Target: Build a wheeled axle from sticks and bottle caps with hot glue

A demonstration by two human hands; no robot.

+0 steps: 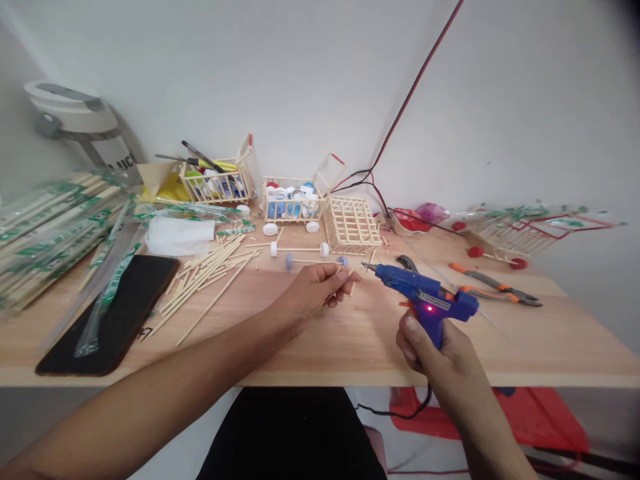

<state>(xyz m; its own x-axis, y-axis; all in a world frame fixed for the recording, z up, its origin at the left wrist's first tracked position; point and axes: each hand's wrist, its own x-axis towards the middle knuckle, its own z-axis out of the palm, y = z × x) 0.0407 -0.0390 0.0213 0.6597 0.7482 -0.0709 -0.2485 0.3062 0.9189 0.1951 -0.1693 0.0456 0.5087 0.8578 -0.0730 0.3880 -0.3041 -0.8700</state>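
My right hand is wrapped around the handle of a blue hot glue gun, whose small red light glows. Its nozzle points left at a short wooden stick pinched between the fingers of my left hand. Whether the tip touches the stick I cannot tell. Just behind my left hand lie two stick axles with bottle-cap wheels, one with white caps and one with bluish caps. A small cart frame of sticks lies beyond them.
Two stick carts filled with bottle caps and tools stand by the wall. Loose sticks, a black phone and bagged sticks lie left. Orange-grey pliers and a red-wheeled cart are right.
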